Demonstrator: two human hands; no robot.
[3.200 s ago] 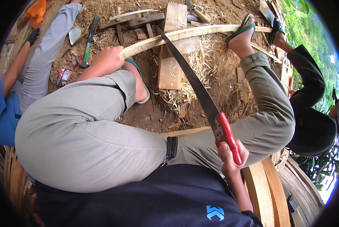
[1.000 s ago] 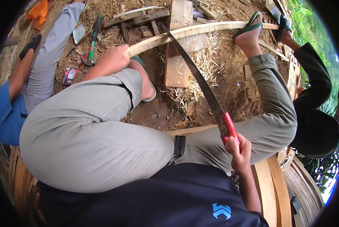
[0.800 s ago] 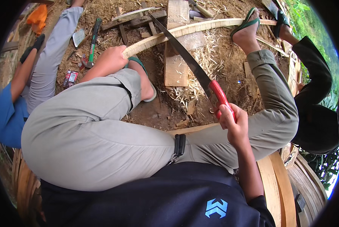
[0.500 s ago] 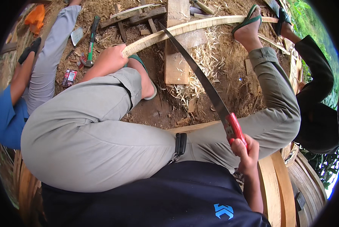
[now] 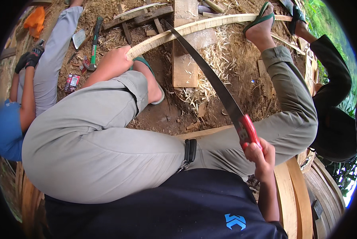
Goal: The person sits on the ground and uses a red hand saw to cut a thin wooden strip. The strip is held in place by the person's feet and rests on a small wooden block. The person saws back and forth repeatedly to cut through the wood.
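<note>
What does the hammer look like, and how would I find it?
Start at the left hand gripping the long curved wooden strip. Look just left, onto the dirt beside the grey trouser leg. The hammer lies there, the only tool with a green-and-black handle.

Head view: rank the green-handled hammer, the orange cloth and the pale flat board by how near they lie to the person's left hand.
From the left hand gripping the curved wooden strip:
1. Green-handled hammer, just to its left on the ground.
2. Pale flat board, to its right, under the saw blade.
3. Orange cloth, far upper left.
</note>
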